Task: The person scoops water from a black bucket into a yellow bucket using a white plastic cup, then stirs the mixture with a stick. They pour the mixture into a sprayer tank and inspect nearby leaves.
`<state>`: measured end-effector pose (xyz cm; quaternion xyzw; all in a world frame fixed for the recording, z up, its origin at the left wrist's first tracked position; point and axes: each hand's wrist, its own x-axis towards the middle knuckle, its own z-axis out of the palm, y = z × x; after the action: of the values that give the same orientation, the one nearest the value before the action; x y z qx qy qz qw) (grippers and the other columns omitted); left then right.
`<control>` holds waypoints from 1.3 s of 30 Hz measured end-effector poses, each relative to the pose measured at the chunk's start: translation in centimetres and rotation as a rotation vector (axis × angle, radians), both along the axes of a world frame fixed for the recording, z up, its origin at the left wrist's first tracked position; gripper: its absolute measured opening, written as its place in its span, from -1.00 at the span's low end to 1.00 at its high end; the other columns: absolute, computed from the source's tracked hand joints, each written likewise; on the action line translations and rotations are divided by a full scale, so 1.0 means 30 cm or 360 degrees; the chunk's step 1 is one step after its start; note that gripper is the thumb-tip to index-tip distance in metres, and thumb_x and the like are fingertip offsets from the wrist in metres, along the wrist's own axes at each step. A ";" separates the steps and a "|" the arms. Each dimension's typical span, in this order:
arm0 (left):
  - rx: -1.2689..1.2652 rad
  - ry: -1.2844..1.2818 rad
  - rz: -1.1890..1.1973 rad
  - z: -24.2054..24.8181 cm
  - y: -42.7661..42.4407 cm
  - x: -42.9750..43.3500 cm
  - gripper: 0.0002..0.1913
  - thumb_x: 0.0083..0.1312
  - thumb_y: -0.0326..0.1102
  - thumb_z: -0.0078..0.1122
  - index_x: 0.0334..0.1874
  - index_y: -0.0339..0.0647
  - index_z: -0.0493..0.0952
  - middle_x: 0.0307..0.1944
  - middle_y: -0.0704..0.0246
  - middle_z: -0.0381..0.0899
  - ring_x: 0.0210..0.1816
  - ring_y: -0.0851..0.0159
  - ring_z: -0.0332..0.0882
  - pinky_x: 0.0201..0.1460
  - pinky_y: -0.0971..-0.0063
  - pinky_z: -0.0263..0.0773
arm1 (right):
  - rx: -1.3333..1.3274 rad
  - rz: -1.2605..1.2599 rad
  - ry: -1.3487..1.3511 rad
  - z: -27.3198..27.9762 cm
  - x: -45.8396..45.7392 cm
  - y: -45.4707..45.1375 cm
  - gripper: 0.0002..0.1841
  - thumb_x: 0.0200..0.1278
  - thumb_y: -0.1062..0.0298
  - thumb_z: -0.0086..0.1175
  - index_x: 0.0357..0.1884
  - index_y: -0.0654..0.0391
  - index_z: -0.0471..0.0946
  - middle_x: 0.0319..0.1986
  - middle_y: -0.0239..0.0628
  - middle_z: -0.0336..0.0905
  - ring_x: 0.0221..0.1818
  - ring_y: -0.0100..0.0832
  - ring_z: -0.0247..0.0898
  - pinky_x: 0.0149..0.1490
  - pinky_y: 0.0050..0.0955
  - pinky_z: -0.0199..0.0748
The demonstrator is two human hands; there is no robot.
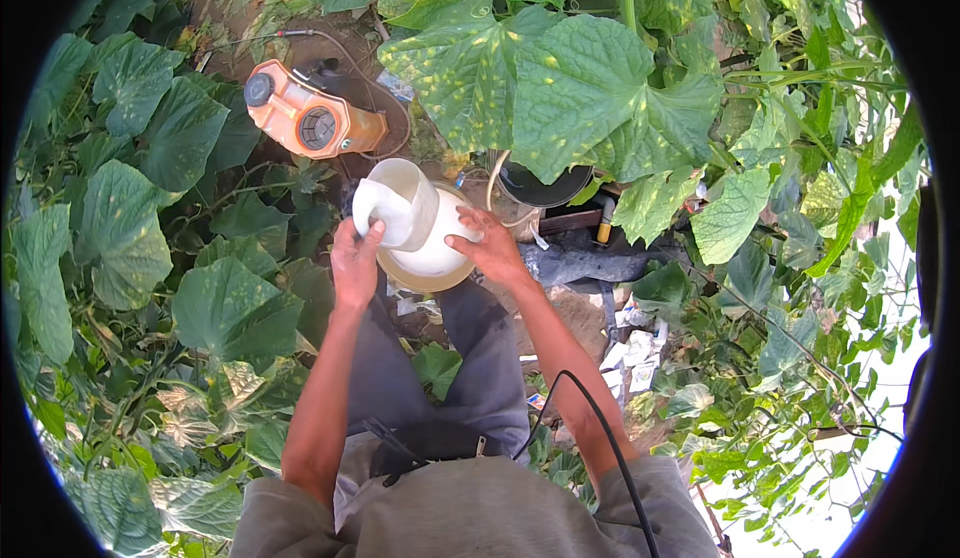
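Observation:
My left hand (355, 261) grips a translucent plastic jug (417, 209) by its white curved side, thumb on top. The jug is tilted over a round pale tub (420, 282) between my knees. White liquid (431, 260) shows in the tub, and some white also lies inside the jug. My right hand (491, 249) is at the tub's right side, fingers spread above the liquid near the rim. Whether those fingertips touch the rim or the jug cannot be told.
Beyond the tub stands an orange knapsack sprayer (319, 115), its strainer-lined filling hole uncovered, with a hose (405, 111) and lance. A black bucket (541, 184) sits partly under large cucumber-like leaves (585, 92). Scattered packets (637, 355) lie right of my legs. A black cable (600, 415) crosses my right arm.

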<state>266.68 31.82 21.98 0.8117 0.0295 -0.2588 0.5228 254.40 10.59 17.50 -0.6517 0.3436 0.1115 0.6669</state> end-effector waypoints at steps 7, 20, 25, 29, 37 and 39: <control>0.0533 -0.1017 -0.0736 -0.007 -0.094 -0.304 -0.59 0.15 -0.42 0.52 0.08 -0.07 0.67 0.14 0.30 0.59 0.26 0.06 0.50 0.26 0.13 0.43 | -0.0131 -0.0279 0.0096 0.138 -0.164 0.121 -0.47 0.49 -0.16 0.34 -0.07 0.23 0.67 -0.35 -0.43 0.63 -0.30 -0.56 0.48 -0.16 -0.50 0.45; -0.0057 -0.0396 -0.0743 -0.114 0.023 -0.454 -0.63 0.38 -0.43 0.32 0.24 -0.12 0.65 0.36 0.20 0.56 0.37 -0.05 0.52 0.43 0.11 0.45 | 0.0156 -0.0556 0.0571 0.090 -0.347 0.025 -0.58 0.36 0.08 0.38 0.09 0.19 0.68 -0.19 -0.39 0.76 -0.35 -0.55 0.60 -0.33 -0.50 0.38; 0.0441 -0.0216 -0.0595 -0.435 0.302 -0.407 -0.69 0.37 -0.37 0.36 0.15 -0.07 0.68 0.21 0.27 0.65 0.33 0.02 0.57 0.38 0.12 0.49 | 0.0120 -0.0882 0.0317 -0.003 -0.359 -0.238 -0.42 0.39 0.15 0.40 0.32 0.21 0.48 0.03 -0.22 0.79 -0.25 -0.32 0.79 -0.25 -0.42 0.71; 0.0681 0.0000 -0.0405 -0.711 0.543 -0.424 -0.68 0.40 -0.34 0.34 0.19 -0.12 0.67 0.14 0.21 0.67 0.23 -0.02 0.60 0.34 0.13 0.50 | 0.0001 -0.0744 0.0563 -0.335 -0.303 -0.465 -0.14 0.29 -0.21 0.48 0.35 0.27 0.41 0.04 -0.13 0.70 -0.30 -0.24 0.76 -0.15 -0.33 0.83; 0.0222 -0.0013 0.0393 -0.918 0.486 -0.102 -0.66 0.63 -0.26 0.16 0.30 -0.31 0.60 0.19 0.21 0.67 0.16 0.24 0.62 0.29 0.32 0.49 | -0.0567 -0.0362 0.1086 -0.942 -0.156 -0.690 -0.14 0.16 -0.41 0.38 0.04 0.36 0.65 -0.35 -0.20 0.69 -0.50 -0.35 0.55 -0.40 -0.33 0.54; 0.0215 0.0056 0.0459 -0.953 0.444 -0.094 -0.62 0.66 -0.20 0.12 0.35 -0.30 0.59 0.22 0.16 0.66 0.22 0.21 0.61 0.34 0.30 0.47 | -0.0602 -0.0303 0.1168 -1.078 -0.153 -0.759 -0.27 0.24 -0.33 0.32 -0.02 0.29 0.64 -0.30 -0.19 0.67 -0.59 -0.36 0.47 -0.46 -0.32 0.46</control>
<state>263.87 45.14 -6.61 0.8276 0.1723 -0.1926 0.4982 249.82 -12.17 -14.84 -0.6451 0.6314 0.2091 0.3762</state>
